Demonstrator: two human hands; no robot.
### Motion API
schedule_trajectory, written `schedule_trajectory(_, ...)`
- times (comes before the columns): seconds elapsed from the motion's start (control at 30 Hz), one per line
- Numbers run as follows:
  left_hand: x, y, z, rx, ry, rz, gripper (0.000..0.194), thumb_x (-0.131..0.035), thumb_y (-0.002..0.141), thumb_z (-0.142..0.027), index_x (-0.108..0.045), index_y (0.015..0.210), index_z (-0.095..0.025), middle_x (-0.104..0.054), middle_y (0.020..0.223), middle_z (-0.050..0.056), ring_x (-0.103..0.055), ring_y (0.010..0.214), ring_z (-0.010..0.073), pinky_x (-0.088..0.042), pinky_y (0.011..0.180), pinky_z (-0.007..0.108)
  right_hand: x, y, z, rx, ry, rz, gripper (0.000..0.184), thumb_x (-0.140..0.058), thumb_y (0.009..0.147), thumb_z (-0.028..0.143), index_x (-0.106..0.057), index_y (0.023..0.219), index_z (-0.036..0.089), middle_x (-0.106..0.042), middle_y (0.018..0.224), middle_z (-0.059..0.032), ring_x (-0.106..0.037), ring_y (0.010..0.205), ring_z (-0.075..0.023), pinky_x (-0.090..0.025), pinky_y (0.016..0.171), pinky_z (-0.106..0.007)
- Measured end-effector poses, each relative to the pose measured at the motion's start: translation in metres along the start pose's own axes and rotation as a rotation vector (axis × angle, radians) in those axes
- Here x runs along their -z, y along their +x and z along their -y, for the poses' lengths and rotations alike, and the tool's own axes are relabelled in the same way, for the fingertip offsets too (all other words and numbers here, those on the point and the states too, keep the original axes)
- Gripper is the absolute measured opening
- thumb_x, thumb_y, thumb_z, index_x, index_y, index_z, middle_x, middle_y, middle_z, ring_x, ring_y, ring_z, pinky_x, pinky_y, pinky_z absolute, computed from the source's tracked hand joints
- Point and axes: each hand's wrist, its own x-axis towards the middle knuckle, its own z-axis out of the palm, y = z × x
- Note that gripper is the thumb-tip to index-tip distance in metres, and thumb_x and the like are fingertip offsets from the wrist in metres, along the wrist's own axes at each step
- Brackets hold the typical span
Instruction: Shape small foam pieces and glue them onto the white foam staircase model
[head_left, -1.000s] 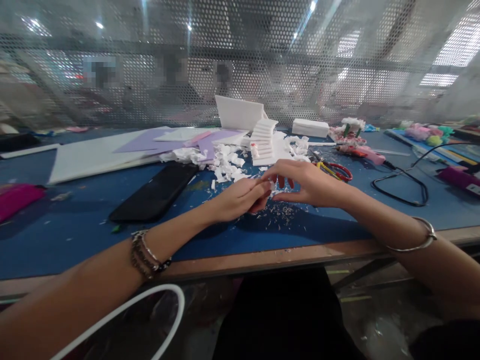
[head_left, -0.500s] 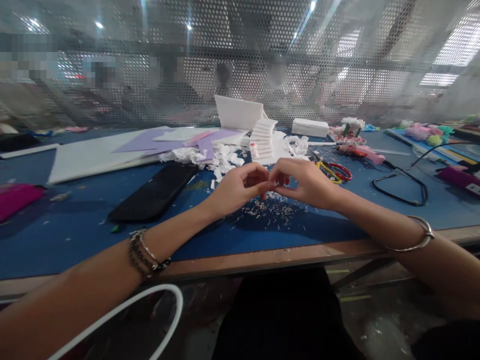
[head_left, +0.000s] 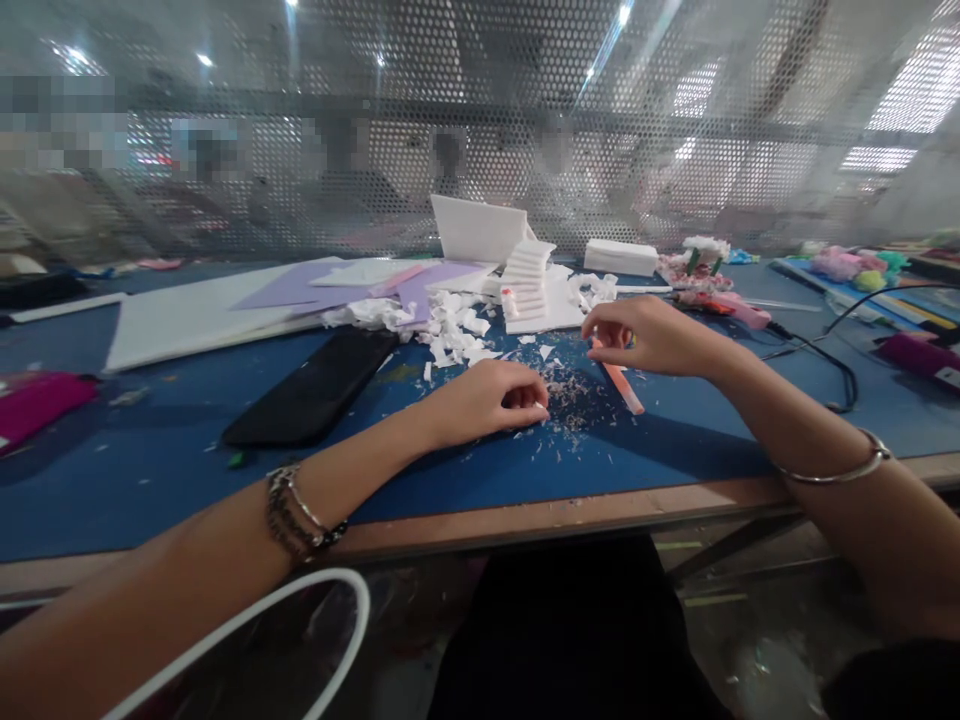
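Observation:
My left hand (head_left: 491,400) rests low over the blue table, thumb and fingertips pinched on a tiny white piece (head_left: 538,406). My right hand (head_left: 656,335) is farther right and a bit farther back, its fingers curled at the upper end of a slim flat orange stick (head_left: 624,388). The stick slants down toward me from between thumb and fingertips; its far end is hidden by the fingers. Fine shavings (head_left: 574,400) lie scattered between the hands. Just behind them stands a small white stepped foam piece (head_left: 527,280) with a little red-and-white figure on it.
Torn white scraps (head_left: 454,325) lie behind my left hand. A black phone (head_left: 311,390) is left, near white and purple sheets (head_left: 289,288). At right are a pink tool (head_left: 739,308) and a black cable (head_left: 825,355). A perforated metal screen (head_left: 480,120) rises behind.
The hands, together half a second ago, have parted. My right hand has moved right and now has the orange stick; my left hand has dropped slightly with the white piece.

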Motion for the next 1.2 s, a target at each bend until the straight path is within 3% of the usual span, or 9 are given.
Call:
schedule_trajectory(0.1,0.000,0.000,0.002,-0.004,0.015,0.040,0.020,-0.055,0.078,-0.030,-0.062,0.083,-0.013,-0.060,0.072,0.003,-0.053,0.064,0.0098,-0.042,0.062,0.020,0.006,-0.004,-0.021,-0.065,-0.062,0.089,0.018,-0.049,0.077,0.022,-0.061,0.090,0.015,-0.061,0.073,-0.0025,-0.052,0.065,-0.0107,-0.035,0.060,-0.021)
schedule_trajectory(0.2,0.000,0.000,0.004,-0.005,0.019,0.036,0.022,-0.056,0.077,-0.031,-0.064,0.087,-0.013,-0.060,0.075,0.003,-0.054,0.067,0.0104,-0.042,0.063,0.021,0.006,-0.006,-0.036,-0.048,-0.104,0.195,0.026,-0.042,0.076,0.011,-0.059,0.096,0.017,-0.061,0.086,-0.0051,-0.053,0.075,-0.0132,-0.035,0.065,-0.023)
schedule_trajectory(0.33,0.000,0.000,0.003,0.040,-0.025,0.031,0.027,-0.057,0.076,-0.035,-0.065,0.091,-0.013,-0.061,0.077,0.004,-0.055,0.068,0.0108,-0.043,0.063,0.021,-0.006,-0.008,-0.035,-0.021,-0.158,0.361,0.028,-0.042,0.070,0.003,-0.056,0.091,0.015,-0.060,0.085,-0.0058,-0.053,0.076,-0.0138,-0.034,0.064,-0.023)
schedule_trajectory(0.47,0.001,-0.001,0.004,0.044,-0.034,0.031,0.024,-0.056,0.077,-0.034,-0.066,0.088,-0.014,-0.061,0.077,0.004,-0.055,0.066,0.0099,-0.042,0.063,0.021,-0.019,-0.012,-0.021,-0.134,-0.345,0.231,0.023,-0.043,0.075,0.009,-0.052,0.094,0.018,-0.059,0.090,-0.0059,-0.054,0.075,-0.0153,-0.027,0.054,-0.023)
schedule_trajectory(0.6,0.000,0.000,0.004,0.019,-0.053,0.033,0.024,-0.055,0.079,-0.034,-0.066,0.089,-0.016,-0.059,0.078,0.003,-0.054,0.067,0.0096,-0.042,0.065,0.021,-0.023,-0.014,-0.015,0.048,-0.438,0.240,0.025,-0.042,0.083,0.014,-0.048,0.105,0.024,-0.056,0.092,-0.0037,-0.054,0.071,-0.0126,-0.019,0.048,-0.022)
schedule_trajectory(0.7,-0.001,0.001,0.004,0.004,-0.085,0.070,0.025,-0.056,0.078,-0.034,-0.066,0.092,-0.016,-0.060,0.083,0.004,-0.054,0.068,0.0095,-0.043,0.067,0.022,-0.025,-0.011,-0.014,0.130,-0.542,0.254,0.018,-0.044,0.084,0.017,-0.050,0.100,0.023,-0.056,0.090,-0.0030,-0.051,0.065,-0.0115,-0.015,0.046,-0.023)
schedule_trajectory(0.97,0.000,-0.001,0.003,0.057,-0.139,0.073,0.028,-0.059,0.076,-0.032,-0.063,0.097,-0.014,-0.062,0.084,0.004,-0.054,0.071,0.0098,-0.044,0.068,0.021,-0.027,-0.009,-0.005,0.284,-0.739,0.141,0.014,-0.043,0.085,0.012,-0.051,0.093,0.019,-0.056,0.084,-0.0054,-0.048,0.065,-0.0115,-0.019,0.050,-0.025)
schedule_trajectory(1.1,-0.002,-0.001,0.005,0.032,-0.098,0.051,0.024,-0.057,0.077,-0.034,-0.065,0.092,-0.017,-0.057,0.091,0.004,-0.053,0.070,0.0091,-0.044,0.073,0.023,-0.024,-0.012,-0.005,0.232,-0.671,0.019,0.013,-0.040,0.085,0.012,-0.052,0.085,0.017,-0.055,0.078,-0.0049,-0.048,0.065,-0.0124,-0.021,0.049,-0.024)
schedule_trajectory(1.2,-0.003,-0.002,0.007,0.002,-0.088,0.052,0.022,-0.056,0.078,-0.034,-0.066,0.091,-0.019,-0.055,0.094,0.004,-0.053,0.069,0.0080,-0.043,0.075,0.024,-0.021,-0.014,-0.004,0.130,-0.406,-0.145,0.010,-0.043,0.082,0.017,-0.052,0.087,0.017,-0.056,0.081,-0.0044,-0.050,0.065,-0.0122,-0.029,0.050,-0.023)
